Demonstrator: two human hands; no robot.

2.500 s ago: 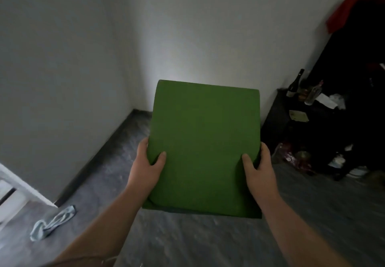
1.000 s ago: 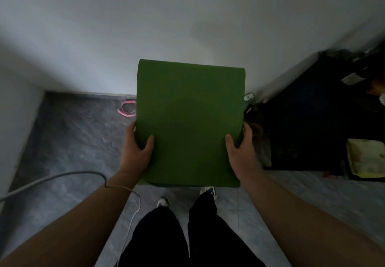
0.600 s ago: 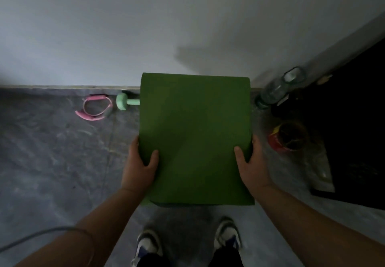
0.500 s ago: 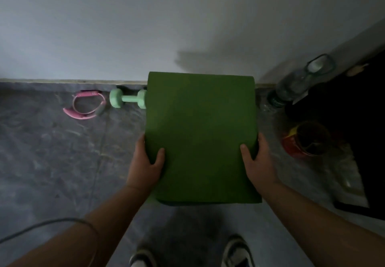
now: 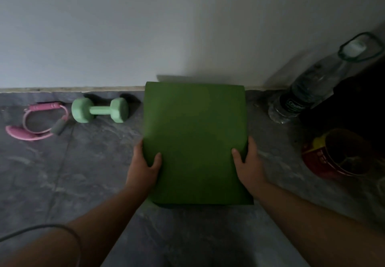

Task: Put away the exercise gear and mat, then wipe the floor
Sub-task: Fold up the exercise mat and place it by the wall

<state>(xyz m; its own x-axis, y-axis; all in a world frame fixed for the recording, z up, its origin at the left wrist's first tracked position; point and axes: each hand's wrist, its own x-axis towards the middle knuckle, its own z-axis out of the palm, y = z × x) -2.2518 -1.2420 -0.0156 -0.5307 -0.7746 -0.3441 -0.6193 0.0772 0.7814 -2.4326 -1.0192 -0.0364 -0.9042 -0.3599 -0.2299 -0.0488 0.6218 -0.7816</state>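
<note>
Both hands grasp the folded green mat (image 5: 195,141) at frame centre, left hand (image 5: 143,168) and right hand (image 5: 249,165) clamping opposite edges, apparently to park it by the wall beside the dumbbell (image 5: 100,110).

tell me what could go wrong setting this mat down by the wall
The folded mat, held by the left hand and right hand, might knock the bottle standing close on its right. On the other side the dumbbell lies near; a nudge could roll it.
</note>
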